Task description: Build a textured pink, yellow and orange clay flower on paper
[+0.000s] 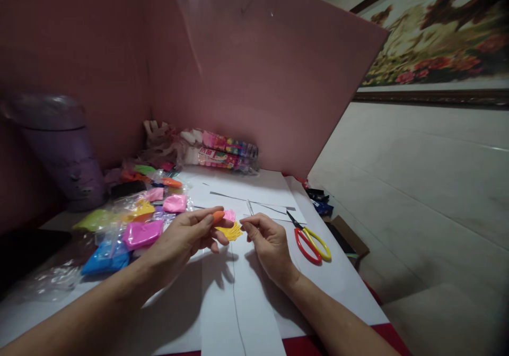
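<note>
An orange lump of clay (217, 217) is pinched between the thumb and fingers of my left hand (194, 231), its other fingers loosely spread. My right hand (270, 244) is to the right, thumb and index finger pressed together; what they hold, if anything, is too small to tell. Yellow clay strands (231, 232) and a pink clay piece (229, 215) lie behind and between the hands on white paper (254, 313) with a thin curved line down it. A slim clear tool (249, 207) stands out just behind my right hand.
Scissors with red and yellow handles (312, 244) lie at the right. Bagged clay, including a magenta pack (143, 233) and a blue one (106, 258), covers the left side. A purple tumbler (67, 154) stands behind it. Wrapped clay packs (222, 152) rest against the pink board (254, 69).
</note>
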`<state>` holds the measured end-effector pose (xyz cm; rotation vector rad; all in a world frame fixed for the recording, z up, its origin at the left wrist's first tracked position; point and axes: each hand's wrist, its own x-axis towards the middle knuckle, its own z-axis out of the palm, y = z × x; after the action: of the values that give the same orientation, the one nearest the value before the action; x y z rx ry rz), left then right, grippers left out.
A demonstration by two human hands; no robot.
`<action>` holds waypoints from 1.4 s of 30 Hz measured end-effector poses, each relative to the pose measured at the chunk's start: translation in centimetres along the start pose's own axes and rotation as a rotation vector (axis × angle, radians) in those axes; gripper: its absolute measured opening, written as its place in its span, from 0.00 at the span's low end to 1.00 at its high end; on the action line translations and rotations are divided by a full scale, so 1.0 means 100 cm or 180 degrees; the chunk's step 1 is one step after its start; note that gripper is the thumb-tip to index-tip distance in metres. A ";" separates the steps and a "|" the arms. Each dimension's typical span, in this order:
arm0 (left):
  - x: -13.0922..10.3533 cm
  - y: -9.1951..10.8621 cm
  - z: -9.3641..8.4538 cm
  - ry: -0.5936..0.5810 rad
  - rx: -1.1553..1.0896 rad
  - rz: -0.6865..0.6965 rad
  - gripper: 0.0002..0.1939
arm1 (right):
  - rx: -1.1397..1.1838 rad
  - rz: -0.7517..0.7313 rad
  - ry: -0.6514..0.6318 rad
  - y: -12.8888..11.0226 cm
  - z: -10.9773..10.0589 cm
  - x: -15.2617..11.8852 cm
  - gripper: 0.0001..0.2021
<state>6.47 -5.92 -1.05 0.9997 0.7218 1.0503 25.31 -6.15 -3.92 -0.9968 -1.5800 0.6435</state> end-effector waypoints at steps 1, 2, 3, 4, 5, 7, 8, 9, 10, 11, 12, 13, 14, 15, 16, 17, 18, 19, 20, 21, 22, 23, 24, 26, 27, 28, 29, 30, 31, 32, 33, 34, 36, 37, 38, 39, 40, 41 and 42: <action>0.000 0.001 0.001 -0.0024 0.0022 -0.0034 0.20 | -0.0007 0.0002 -0.0006 0.000 0.000 0.000 0.06; 0.000 0.002 0.001 -0.0025 0.0069 -0.0072 0.20 | -0.0016 0.0004 -0.0013 -0.001 0.000 0.000 0.06; 0.000 0.002 0.002 -0.0010 0.0121 -0.0103 0.20 | -0.0023 0.0006 -0.0016 -0.001 0.000 0.000 0.06; 0.000 0.003 0.002 -0.0004 0.0169 -0.0131 0.19 | -0.0026 0.0009 -0.0018 -0.002 -0.001 0.000 0.06; 0.000 0.003 0.002 -0.0007 0.0206 -0.0158 0.19 | -0.0026 0.0011 -0.0022 -0.002 -0.001 0.000 0.06; -0.001 0.003 0.002 -0.0034 0.0257 -0.0185 0.18 | -0.0016 0.0017 -0.0025 -0.003 -0.001 0.000 0.06; -0.001 0.003 0.002 -0.0065 0.0276 -0.0193 0.17 | -0.0009 0.0018 -0.0023 -0.003 0.000 0.000 0.06; 0.000 0.003 0.001 -0.0102 0.0294 -0.0200 0.16 | 0.0000 0.0015 -0.0023 -0.003 0.000 0.000 0.06; 0.000 0.002 0.001 -0.0136 0.0311 -0.0200 0.16 | 0.0008 0.0013 -0.0020 -0.003 0.000 0.000 0.06; 0.000 0.001 0.000 -0.0160 0.0328 -0.0197 0.16 | 0.0015 0.0011 -0.0015 -0.002 0.000 0.000 0.06; 0.001 0.000 -0.001 -0.0183 0.0348 -0.0197 0.16 | 0.0018 0.0008 -0.0009 -0.002 0.000 0.000 0.06; 0.002 -0.001 -0.002 -0.0180 0.0370 -0.0200 0.16 | 0.0021 0.0001 -0.0007 -0.001 0.000 0.000 0.06; 0.002 -0.002 -0.002 -0.0156 0.0398 -0.0201 0.16 | 0.0026 -0.0006 -0.0007 -0.001 0.000 0.000 0.06; 0.003 -0.002 -0.003 -0.0117 0.0426 -0.0196 0.17 | 0.0031 -0.0013 -0.0011 0.000 0.000 0.000 0.06; 0.003 -0.003 -0.004 -0.0063 0.0456 -0.0187 0.18 | 0.0036 -0.0016 -0.0016 0.000 0.001 0.000 0.06; 0.003 -0.003 -0.004 -0.0007 0.0477 -0.0176 0.19 | 0.0041 -0.0018 -0.0021 0.000 0.001 0.000 0.06; 0.003 -0.003 -0.004 0.0024 0.0478 -0.0163 0.20 | 0.0043 -0.0019 -0.0020 0.000 0.001 0.000 0.06; 0.003 -0.002 -0.004 0.0031 0.0452 -0.0148 0.20 | 0.0043 -0.0017 -0.0021 0.000 0.001 0.000 0.06; 0.002 -0.002 -0.004 0.0010 0.0408 -0.0137 0.21 | 0.0040 -0.0017 -0.0018 0.000 0.001 0.000 0.06; 0.002 -0.001 -0.004 -0.0011 0.0355 -0.0126 0.20 | 0.0037 -0.0017 -0.0016 0.000 0.001 0.000 0.06; 0.002 -0.001 -0.004 -0.0034 0.0308 -0.0112 0.20 | 0.0036 -0.0020 -0.0014 0.001 0.001 0.000 0.06; 0.002 -0.001 -0.004 -0.0051 0.0271 -0.0097 0.19 | 0.0036 -0.0022 -0.0015 0.001 0.001 0.000 0.06; 0.002 -0.001 -0.004 -0.0050 0.0256 -0.0089 0.18 | 0.0037 -0.0024 -0.0015 0.001 0.001 0.000 0.06; 0.002 -0.002 -0.004 -0.0010 0.0263 -0.0097 0.15 | 0.0039 -0.0033 -0.0021 0.002 0.000 0.000 0.06; 0.003 -0.003 -0.004 0.0016 0.0274 -0.0101 0.14 | 0.0039 -0.0035 -0.0026 0.003 0.000 0.000 0.06; 0.003 -0.003 -0.003 0.0039 0.0285 -0.0103 0.14 | 0.0038 -0.0036 -0.0025 0.003 0.000 0.000 0.06; 0.003 -0.003 -0.003 0.0055 0.0291 -0.0104 0.13 | 0.0035 -0.0036 -0.0025 0.002 0.000 0.000 0.06; 0.003 -0.003 -0.003 0.0049 0.0292 -0.0106 0.13 | 0.0032 -0.0036 -0.0026 0.002 0.000 0.000 0.06; 0.003 -0.003 -0.002 0.0023 0.0288 -0.0110 0.14 | 0.0026 -0.0035 -0.0026 0.002 0.000 0.000 0.06; 0.002 -0.002 -0.001 -0.0010 0.0286 -0.0114 0.14 | 0.0022 -0.0036 -0.0026 0.001 0.000 0.000 0.06; 0.002 -0.002 -0.001 -0.0041 0.0284 -0.0128 0.15 | 0.0019 -0.0035 -0.0025 0.001 0.000 0.000 0.06; 0.001 -0.001 0.000 -0.0060 0.0290 -0.0135 0.15 | 0.0017 -0.0035 -0.0024 0.001 0.000 0.000 0.06; 0.001 -0.001 0.001 -0.0074 0.0318 -0.0137 0.17 | 0.0020 -0.0034 -0.0015 0.000 0.000 0.000 0.06; 0.001 -0.001 0.001 -0.0073 0.0342 -0.0131 0.18 | 0.0022 -0.0036 -0.0014 0.000 0.000 0.000 0.06; 0.000 -0.001 0.001 -0.0071 0.0368 -0.0120 0.19 | 0.0023 -0.0038 -0.0013 0.000 0.000 0.000 0.06; 0.000 -0.001 0.000 -0.0068 0.0402 -0.0101 0.19 | 0.0022 -0.0040 -0.0013 0.001 0.000 0.000 0.06; 0.000 -0.002 0.000 -0.0067 0.0437 -0.0078 0.19 | 0.0023 -0.0042 -0.0016 0.001 0.000 0.000 0.06; 0.000 -0.002 -0.001 -0.0067 0.0472 -0.0059 0.18 | 0.0024 -0.0038 -0.0018 0.001 0.000 0.000 0.06; 0.000 -0.002 -0.001 -0.0063 0.0502 -0.0033 0.18 | 0.0027 -0.0037 -0.0019 0.001 0.000 0.001 0.06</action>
<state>6.48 -5.91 -1.32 1.1388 0.8023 0.9844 25.30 -6.04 -3.99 -0.9797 -1.5859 0.6453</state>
